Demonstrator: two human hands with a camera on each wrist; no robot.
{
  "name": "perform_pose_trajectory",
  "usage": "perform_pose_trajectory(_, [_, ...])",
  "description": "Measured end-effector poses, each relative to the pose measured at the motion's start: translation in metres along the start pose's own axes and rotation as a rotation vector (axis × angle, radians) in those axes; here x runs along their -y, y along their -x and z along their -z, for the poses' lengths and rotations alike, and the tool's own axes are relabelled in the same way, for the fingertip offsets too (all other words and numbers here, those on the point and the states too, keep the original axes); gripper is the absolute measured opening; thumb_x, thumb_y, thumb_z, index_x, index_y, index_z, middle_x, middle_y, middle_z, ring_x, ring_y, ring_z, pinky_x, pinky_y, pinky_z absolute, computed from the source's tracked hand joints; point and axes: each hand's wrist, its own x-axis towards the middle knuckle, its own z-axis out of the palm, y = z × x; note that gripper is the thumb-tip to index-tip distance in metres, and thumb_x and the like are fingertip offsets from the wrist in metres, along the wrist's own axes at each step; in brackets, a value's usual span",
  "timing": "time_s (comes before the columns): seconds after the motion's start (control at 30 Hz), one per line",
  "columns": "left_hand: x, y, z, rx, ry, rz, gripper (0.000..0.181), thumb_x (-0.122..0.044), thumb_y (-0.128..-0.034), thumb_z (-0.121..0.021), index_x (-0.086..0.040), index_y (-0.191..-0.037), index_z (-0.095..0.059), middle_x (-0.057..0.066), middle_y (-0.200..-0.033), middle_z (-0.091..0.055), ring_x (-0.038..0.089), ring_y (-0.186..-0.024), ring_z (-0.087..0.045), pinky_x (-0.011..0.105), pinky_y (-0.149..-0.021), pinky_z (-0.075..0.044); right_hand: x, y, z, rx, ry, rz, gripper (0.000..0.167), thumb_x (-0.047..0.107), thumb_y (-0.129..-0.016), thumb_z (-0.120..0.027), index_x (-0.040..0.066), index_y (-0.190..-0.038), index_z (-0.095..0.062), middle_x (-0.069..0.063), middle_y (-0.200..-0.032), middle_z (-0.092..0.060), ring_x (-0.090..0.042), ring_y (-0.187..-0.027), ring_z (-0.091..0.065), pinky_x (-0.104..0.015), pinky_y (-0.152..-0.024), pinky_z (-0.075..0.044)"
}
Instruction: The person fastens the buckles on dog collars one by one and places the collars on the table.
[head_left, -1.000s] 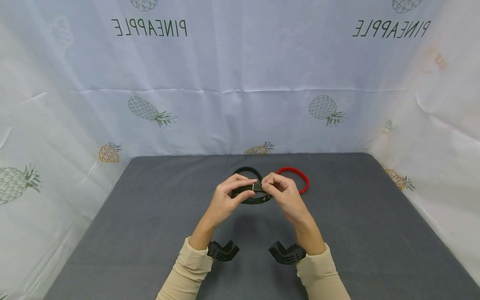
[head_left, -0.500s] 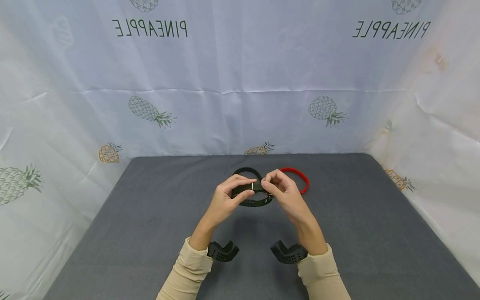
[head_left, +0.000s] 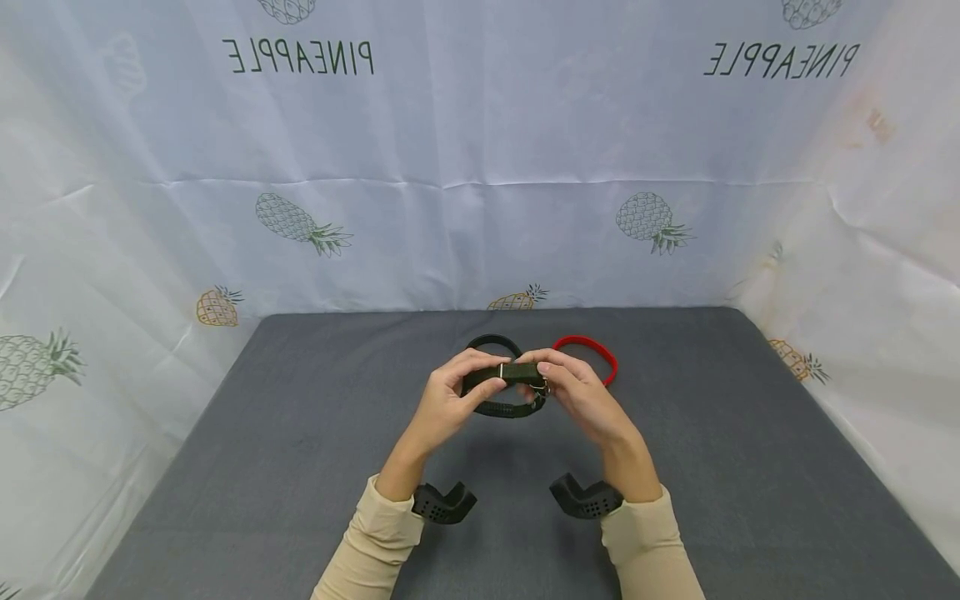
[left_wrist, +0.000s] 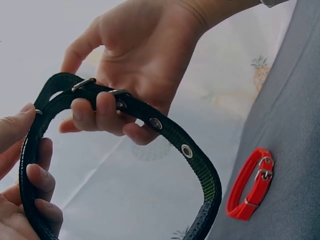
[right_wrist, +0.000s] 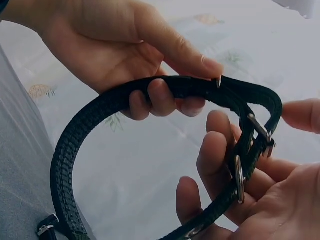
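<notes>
A dark green webbing pet collar (head_left: 521, 373) is held up between both hands, its strap bent into a ring. My left hand (head_left: 450, 390) grips one side, its thumb at the thin metal keeper loop and several fingers wrapped under the band. On the other side, my right hand (head_left: 588, 400) holds the collar near its metal buckle (right_wrist: 259, 128) and D-ring (right_wrist: 239, 179), fingers around the band and thumb at the outer bend. Metal eyelets (left_wrist: 186, 151) show along the strap in the left wrist view. The strap bows outward between keeper and buckle.
A red collar (head_left: 611, 362) lies on the grey table (head_left: 315, 467), right of the hands. A black collar (head_left: 491, 337) lies just behind them, partly hidden. A white curtain printed with pineapples (head_left: 465, 242) stands behind the table.
My right hand has shifted slightly right along the collar and changed its grip, leaving more of the strap beside the keeper in sight. My left hand has stayed nearly still.
</notes>
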Motion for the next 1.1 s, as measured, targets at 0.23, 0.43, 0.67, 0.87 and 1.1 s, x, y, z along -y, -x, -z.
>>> perform_pose_trajectory(0.23, [-0.0019, -0.0004, 0.0001, 0.0, 0.022, 0.021, 0.028, -0.015, -0.0922, -0.065, 0.001, -0.116, -0.066, 0.019, -0.112, -0.063, 0.001, -0.104, -0.058, 0.02, -0.087, -0.053, 0.0004, 0.0, 0.0013, 0.029, 0.01, 0.006, 0.027, 0.018, -0.103, -0.037, 0.008, -0.109, -0.061, 0.007, -0.084, -0.061, -0.012, -0.08, -0.056, -0.025, -0.074, -0.049])
perform_pose_trajectory(0.43, [-0.002, 0.0001, 0.0003, 0.008, 0.027, 0.032, 0.028, -0.014, -0.0926, -0.064, 0.001, -0.116, -0.066, 0.019, -0.113, -0.063, 0.001, -0.104, -0.057, 0.02, -0.088, -0.053, 0.0001, 0.0004, 0.0015, 0.029, 0.01, 0.003, 0.026, 0.02, -0.103, -0.038, 0.012, -0.107, -0.062, 0.006, -0.083, -0.059, -0.011, -0.079, -0.054, -0.026, -0.073, -0.048])
perform_pose_trajectory(0.67, [-0.0021, 0.0002, 0.0009, 0.016, 0.024, 0.037, 0.028, -0.013, -0.0927, -0.064, 0.001, -0.117, -0.065, 0.019, -0.113, -0.063, 0.001, -0.103, -0.057, 0.02, -0.088, -0.052, -0.0001, 0.0002, 0.0007, 0.008, 0.017, -0.013, 0.025, 0.021, -0.104, -0.039, 0.016, -0.101, -0.063, 0.005, -0.081, -0.057, -0.011, -0.077, -0.052, -0.027, -0.071, -0.047])
perform_pose_trajectory(0.87, [-0.002, 0.0002, 0.0007, 0.02, 0.025, 0.04, 0.028, -0.014, -0.0928, -0.064, 0.001, -0.117, -0.065, 0.019, -0.113, -0.063, 0.001, -0.104, -0.057, 0.02, -0.089, -0.052, -0.0007, -0.001, -0.0006, -0.012, 0.017, -0.03, 0.022, 0.021, -0.104, -0.04, 0.015, -0.101, -0.062, 0.004, -0.081, -0.056, -0.012, -0.077, -0.052, -0.026, -0.071, -0.047])
perform_pose_trajectory(1.1, [-0.0008, 0.0006, 0.0009, 0.023, 0.027, 0.047, 0.028, -0.013, -0.0925, -0.065, 0.0, -0.117, -0.065, 0.018, -0.113, -0.063, 0.002, -0.102, -0.057, 0.02, -0.087, -0.052, -0.0016, -0.0015, -0.0017, -0.025, 0.025, -0.041, 0.02, 0.02, -0.103, -0.042, 0.016, -0.1, -0.062, 0.005, -0.08, -0.055, -0.013, -0.076, -0.05, -0.025, -0.07, -0.046])
